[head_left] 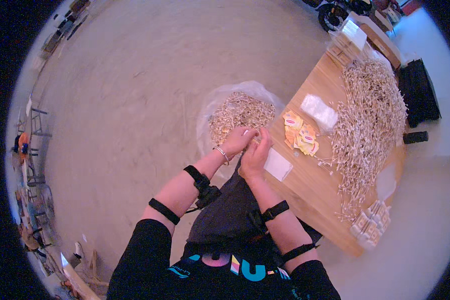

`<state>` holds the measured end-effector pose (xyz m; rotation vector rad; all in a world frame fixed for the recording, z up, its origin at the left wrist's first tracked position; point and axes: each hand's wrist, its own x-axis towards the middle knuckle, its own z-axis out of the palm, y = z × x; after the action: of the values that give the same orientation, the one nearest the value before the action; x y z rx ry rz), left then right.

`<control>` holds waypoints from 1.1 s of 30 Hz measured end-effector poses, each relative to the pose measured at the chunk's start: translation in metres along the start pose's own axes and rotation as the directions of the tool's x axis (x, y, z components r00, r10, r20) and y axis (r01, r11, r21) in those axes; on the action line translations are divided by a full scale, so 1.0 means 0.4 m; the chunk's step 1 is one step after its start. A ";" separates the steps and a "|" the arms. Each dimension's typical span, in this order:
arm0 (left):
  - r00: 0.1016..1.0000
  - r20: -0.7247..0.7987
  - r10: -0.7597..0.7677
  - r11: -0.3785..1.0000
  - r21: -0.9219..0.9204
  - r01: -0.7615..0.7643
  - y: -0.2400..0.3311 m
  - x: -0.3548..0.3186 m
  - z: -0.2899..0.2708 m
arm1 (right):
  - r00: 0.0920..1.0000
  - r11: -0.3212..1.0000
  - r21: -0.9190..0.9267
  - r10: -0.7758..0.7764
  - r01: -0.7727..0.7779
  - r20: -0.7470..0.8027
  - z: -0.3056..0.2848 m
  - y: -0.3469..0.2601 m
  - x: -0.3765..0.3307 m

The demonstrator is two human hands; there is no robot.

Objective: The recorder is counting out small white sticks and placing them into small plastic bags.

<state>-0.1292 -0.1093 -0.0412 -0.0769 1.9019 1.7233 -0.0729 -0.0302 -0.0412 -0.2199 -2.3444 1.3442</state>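
Observation:
My left hand (238, 140) and my right hand (255, 156) are close together, fingertips nearly meeting, at the near left edge of the wooden table. The fingers of both are curled and pinched. Whatever lies between them is too small or hidden to make out. Just beyond and below them is a large clear plastic bag (203, 131), opened wide and full of loose cotton swabs (242, 111). Beside my right hand, a white rectangular sheet (278, 165) lies on the table (305, 187). Yellow-orange printed cards (301, 134) are heaped a little farther right.
A big pile of cotton swabs (370, 125) covers the table's right side. Clear plastic bags (319, 111) lie between it and the cards. Packed bundles (371, 225) stand at the near right corner, boxes (346, 47) at the far end. A black chair (419, 92) stands beyond.

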 end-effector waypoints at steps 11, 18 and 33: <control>0.983 0.028 0.179 0.929 0.325 -0.179 0.025 -0.006 -0.061 | 0.999 0.999 -0.034 0.036 -0.037 -0.033 0.043 -0.034 -0.002; 0.949 -0.069 0.307 0.829 0.509 -0.231 0.066 -0.020 -0.090 | 0.996 0.998 0.021 -0.063 0.065 -0.065 0.068 -0.071 0.019; 0.856 -0.394 0.336 0.934 0.022 -0.357 0.188 -0.225 0.109 | 0.956 0.920 0.311 0.164 -0.238 0.245 -0.194 -0.151 0.076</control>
<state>-0.0683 -0.0851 0.0656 -0.1119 2.2696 2.1282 -0.0617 0.0098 0.0530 -0.2262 -2.2558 1.9339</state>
